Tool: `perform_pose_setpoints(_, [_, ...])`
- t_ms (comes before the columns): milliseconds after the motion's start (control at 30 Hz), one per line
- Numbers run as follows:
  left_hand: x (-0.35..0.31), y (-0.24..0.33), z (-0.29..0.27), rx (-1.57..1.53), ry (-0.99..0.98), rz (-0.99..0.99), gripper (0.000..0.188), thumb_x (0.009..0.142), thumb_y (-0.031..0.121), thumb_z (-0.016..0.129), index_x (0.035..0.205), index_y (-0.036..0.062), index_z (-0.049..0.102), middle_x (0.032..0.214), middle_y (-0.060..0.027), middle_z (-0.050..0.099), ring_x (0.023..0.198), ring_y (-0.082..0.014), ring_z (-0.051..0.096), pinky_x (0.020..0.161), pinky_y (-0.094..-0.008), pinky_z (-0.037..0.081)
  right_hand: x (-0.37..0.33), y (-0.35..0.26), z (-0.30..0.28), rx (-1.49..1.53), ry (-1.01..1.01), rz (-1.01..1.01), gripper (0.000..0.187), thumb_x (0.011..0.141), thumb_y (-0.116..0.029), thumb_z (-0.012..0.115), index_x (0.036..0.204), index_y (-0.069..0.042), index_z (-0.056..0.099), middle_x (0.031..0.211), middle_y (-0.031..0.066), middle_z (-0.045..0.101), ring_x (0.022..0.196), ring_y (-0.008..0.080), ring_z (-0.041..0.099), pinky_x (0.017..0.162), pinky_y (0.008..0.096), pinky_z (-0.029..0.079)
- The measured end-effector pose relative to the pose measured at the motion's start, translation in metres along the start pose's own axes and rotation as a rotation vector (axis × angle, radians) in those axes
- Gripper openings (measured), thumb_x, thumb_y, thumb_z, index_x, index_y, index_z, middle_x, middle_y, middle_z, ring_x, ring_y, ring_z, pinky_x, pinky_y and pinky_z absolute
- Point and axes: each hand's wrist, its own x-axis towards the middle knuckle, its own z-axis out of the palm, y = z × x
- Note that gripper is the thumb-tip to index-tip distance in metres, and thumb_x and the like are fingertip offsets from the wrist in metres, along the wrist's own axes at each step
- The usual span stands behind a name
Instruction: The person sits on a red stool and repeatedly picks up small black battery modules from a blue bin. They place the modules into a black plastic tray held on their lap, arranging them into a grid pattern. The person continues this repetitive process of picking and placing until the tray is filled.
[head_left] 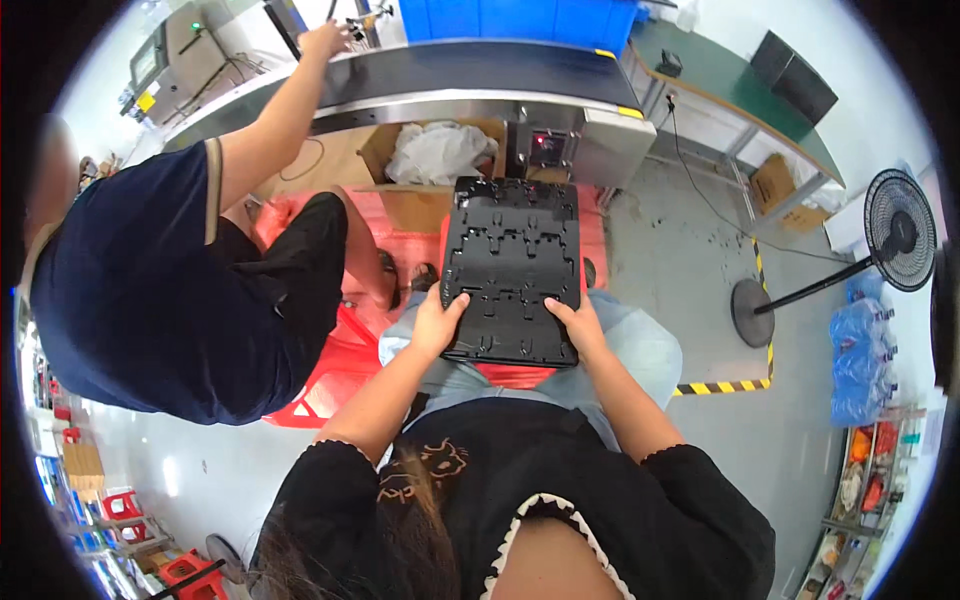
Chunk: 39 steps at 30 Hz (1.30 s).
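Note:
A black moulded plastic tray (515, 265), glossy and ribbed with shaped recesses, lies across my lap. My left hand (438, 322) grips its left edge near the close end, thumb on top. On the opposite edge, my right hand (577, 325) holds it the same way. The fingers of both hands are mostly hidden beneath the tray. No parts show in the recesses, and whether several trays are stacked I cannot tell.
Ahead runs a conveyor belt (450, 75) with a blue bin (515, 20) behind it. A cardboard box (378, 150) of white plastic bags sits underneath. At left a co-worker (180, 290) reaches over the belt. A black fan (755, 310) and a green-topped table (690, 60) stand right.

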Motion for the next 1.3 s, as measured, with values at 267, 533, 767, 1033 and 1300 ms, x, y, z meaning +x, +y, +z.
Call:
perform_pose_setpoints(267, [-0.033,0.019,0.0,0.075,0.045,-0.011,0.054,0.091,0.031,0.064,0.133,0.0008,0.049,0.11,-0.0232,0.066,0.104,-0.035,0.065,0.091,-0.0404,0.048,-0.029,-0.01,0.006,0.038,0.061,0.038,0.057,0.08,-0.017,0.074,0.127,0.004,0.051,0.113,0.0145,0.064,0.103,0.0214,0.062,0.091,0.0339,0.049])
perform_pose_setpoints(533, [-0.027,0.017,-0.003,0.097,-0.014,-0.048,0.057,0.091,0.031,0.065,0.134,-0.0002,0.047,0.117,-0.0248,0.061,0.109,-0.0371,0.06,0.095,-0.0416,0.045,-0.027,-0.023,0.008,-0.149,0.075,-0.01,0.057,0.081,-0.02,0.075,0.125,0.006,0.051,0.114,0.0158,0.063,0.105,0.0223,0.061,0.093,0.0349,0.048])
perform_pose_setpoints(767, [-0.028,0.012,-0.002,0.115,0.004,-0.103,0.063,0.09,0.034,0.066,0.135,-0.0039,0.045,0.121,-0.0274,0.058,0.113,-0.0389,0.058,0.097,-0.0423,0.044,-0.021,-0.002,0.0,-0.19,0.074,-0.049,0.062,0.08,-0.022,0.076,0.128,0.007,0.05,0.116,0.0172,0.063,0.107,0.0243,0.061,0.094,0.0348,0.047])
perform_pose_setpoints(1033, [-0.028,0.015,-0.001,0.334,0.143,0.23,0.081,0.082,0.036,0.074,0.142,-0.001,0.036,0.15,-0.0287,0.027,0.135,-0.0452,0.032,0.112,-0.0507,0.028,-0.021,-0.005,0.002,-0.193,0.065,-0.083,0.06,0.08,-0.023,0.077,0.125,0.008,0.052,0.115,0.0179,0.064,0.105,0.0249,0.063,0.093,0.0354,0.048])
perform_pose_setpoints(1300, [-0.052,0.062,-0.006,0.761,-0.465,0.722,0.097,0.067,0.052,0.08,0.147,0.0163,0.04,0.157,-0.0216,0.021,0.147,-0.0417,0.015,0.116,-0.0614,0.009,-0.016,-0.004,0.004,-0.199,0.115,-0.109,0.059,0.087,-0.034,0.071,0.124,0.008,0.053,0.116,0.0193,0.064,0.108,0.0269,0.061,0.096,0.0354,0.046])
